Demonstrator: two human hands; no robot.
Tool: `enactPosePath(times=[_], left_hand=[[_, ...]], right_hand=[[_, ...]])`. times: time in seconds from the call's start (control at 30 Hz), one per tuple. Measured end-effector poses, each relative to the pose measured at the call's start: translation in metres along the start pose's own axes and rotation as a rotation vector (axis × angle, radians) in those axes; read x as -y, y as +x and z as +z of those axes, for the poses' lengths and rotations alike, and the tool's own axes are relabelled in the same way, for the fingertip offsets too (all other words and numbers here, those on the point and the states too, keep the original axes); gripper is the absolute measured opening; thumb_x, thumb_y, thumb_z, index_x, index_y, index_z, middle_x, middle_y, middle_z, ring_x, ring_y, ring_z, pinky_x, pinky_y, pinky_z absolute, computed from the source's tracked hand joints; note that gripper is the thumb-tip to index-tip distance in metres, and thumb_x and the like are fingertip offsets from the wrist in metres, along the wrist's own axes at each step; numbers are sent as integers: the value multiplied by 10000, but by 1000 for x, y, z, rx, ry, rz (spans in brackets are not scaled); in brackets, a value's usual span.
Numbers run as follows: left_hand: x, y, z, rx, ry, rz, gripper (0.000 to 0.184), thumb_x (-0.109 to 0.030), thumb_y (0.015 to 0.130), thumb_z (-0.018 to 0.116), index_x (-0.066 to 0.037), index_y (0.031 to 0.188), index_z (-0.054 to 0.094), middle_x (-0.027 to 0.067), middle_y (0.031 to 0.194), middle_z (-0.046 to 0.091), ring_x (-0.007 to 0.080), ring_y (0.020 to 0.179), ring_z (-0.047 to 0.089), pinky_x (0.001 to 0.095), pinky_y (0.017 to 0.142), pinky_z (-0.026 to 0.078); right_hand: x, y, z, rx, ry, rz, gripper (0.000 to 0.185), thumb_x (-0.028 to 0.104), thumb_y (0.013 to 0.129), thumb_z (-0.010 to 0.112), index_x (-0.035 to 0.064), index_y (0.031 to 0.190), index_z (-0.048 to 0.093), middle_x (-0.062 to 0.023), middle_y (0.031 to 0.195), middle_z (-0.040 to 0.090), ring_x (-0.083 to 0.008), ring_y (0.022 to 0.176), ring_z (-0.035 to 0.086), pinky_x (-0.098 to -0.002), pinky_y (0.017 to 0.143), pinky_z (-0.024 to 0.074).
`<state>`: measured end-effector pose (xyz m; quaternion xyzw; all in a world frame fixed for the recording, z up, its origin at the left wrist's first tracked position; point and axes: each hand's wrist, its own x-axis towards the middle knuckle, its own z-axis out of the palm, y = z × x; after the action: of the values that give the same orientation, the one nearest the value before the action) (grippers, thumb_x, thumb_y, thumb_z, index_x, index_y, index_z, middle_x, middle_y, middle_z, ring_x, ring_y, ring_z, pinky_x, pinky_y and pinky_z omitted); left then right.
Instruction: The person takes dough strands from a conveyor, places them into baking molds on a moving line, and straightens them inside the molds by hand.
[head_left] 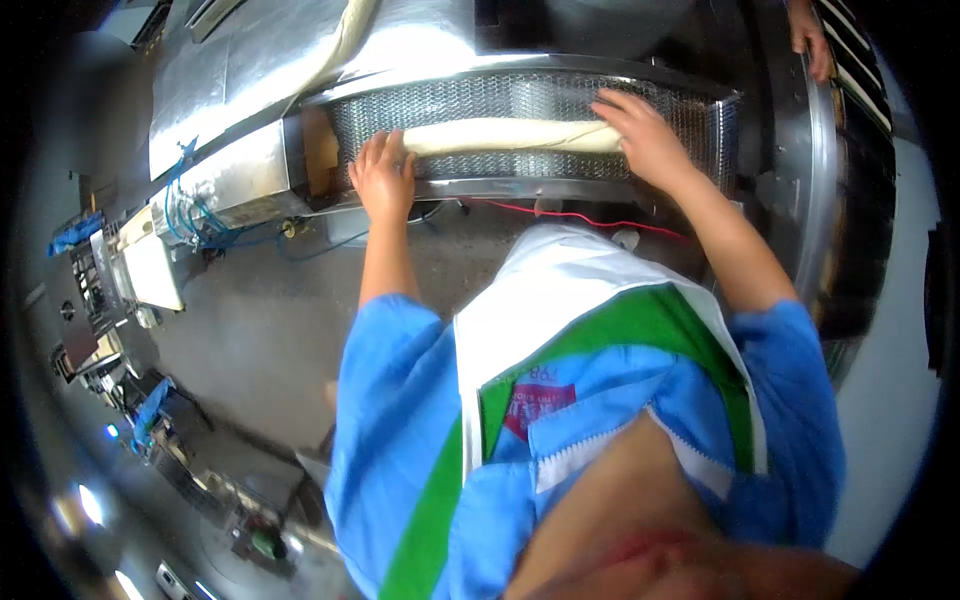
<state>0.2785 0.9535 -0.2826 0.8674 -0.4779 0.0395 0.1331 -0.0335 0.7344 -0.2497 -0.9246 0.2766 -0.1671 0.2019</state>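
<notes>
A long pale roll that looks like dough lies lengthwise over a metal mesh trough. At its left end is my left hand, with the fingers closed over the tip and the thumb on the near side. The other end is held by my right hand. Its upper fingers reach past the far side of the roll, and the palm and thumb cover the tip. The underside of the roll is hidden.
Another pale strand runs across the shiny metal surface at the upper left. Blue cord hangs round a metal housing left of the trough. A red cord passes below. Another person's hand is at the upper right.
</notes>
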Motion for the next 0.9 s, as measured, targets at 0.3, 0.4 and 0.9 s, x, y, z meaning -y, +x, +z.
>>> enactPosePath(times=[0.3, 0.4, 0.9], left_hand=[[-26, 13, 4, 125, -138, 210, 432, -264, 717, 708, -181, 1127, 597, 56, 1110, 595, 272, 1089, 499, 447, 939, 347], [-44, 19, 3, 133, -101, 307, 449, -262, 694, 720, -170, 1118, 602, 67, 1117, 592, 269, 1054, 522, 439, 930, 354], [-124, 18, -10, 445, 86, 361, 450, -245, 553, 787, -147, 953, 606, 64, 940, 564, 254, 916, 549, 386, 781, 465]], right_hand=[[-13, -53, -23, 83, -64, 110, 238, 28, 726, 574, 82, 946, 647, -79, 1056, 571, -273, 1064, 498, -383, 927, 393], [-17, -52, -33, -1, -99, 60, 359, 82, 700, 633, 87, 1056, 591, -103, 1170, 528, -291, 1153, 450, -409, 979, 357], [-41, -84, -65, 396, -168, 514, 504, 279, 662, 748, 49, 1055, 532, -144, 1077, 550, -325, 1056, 514, -424, 871, 431]])
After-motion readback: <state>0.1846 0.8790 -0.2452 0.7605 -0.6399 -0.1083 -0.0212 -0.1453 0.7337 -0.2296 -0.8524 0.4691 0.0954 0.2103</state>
